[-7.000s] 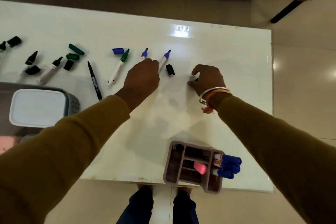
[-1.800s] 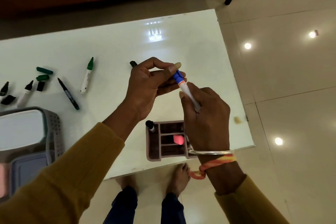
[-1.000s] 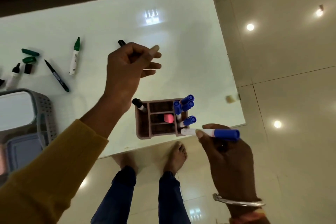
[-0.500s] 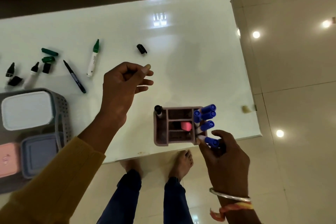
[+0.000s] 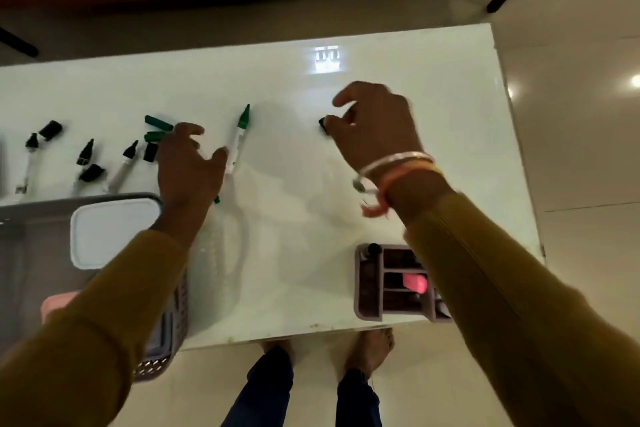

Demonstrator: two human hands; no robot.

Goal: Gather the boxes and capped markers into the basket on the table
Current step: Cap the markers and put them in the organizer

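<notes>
My right hand (image 5: pixel 375 126) reaches over the white table (image 5: pixel 294 253) and pinches a small black cap (image 5: pixel 323 123) at its fingertips. With its fingers spread, my left hand (image 5: pixel 188 166) lies open over the table, its thumb beside an uncapped green marker (image 5: pixel 239 139). It covers a thin black pen, whose green end (image 5: pixel 216 200) sticks out. The grey basket (image 5: pixel 27 210) stands at the left edge, with a white-lidded box (image 5: pixel 110 229) in it and a pink box (image 5: pixel 55 303) partly hidden by my sleeve.
A brown organizer (image 5: pixel 369 284) near the front edge holds a pink eraser (image 5: pixel 415 282) and a black marker (image 5: pixel 373 248); my right arm hides its right side. Green caps (image 5: pixel 157 123), black caps (image 5: pixel 52 130) and uncapped black markers (image 5: pixel 121 170) lie at the left.
My right hand let go of the blue capped marker at the organizer and went forward to the black cap. My left hand moved left and down onto the pen beside the green marker.
</notes>
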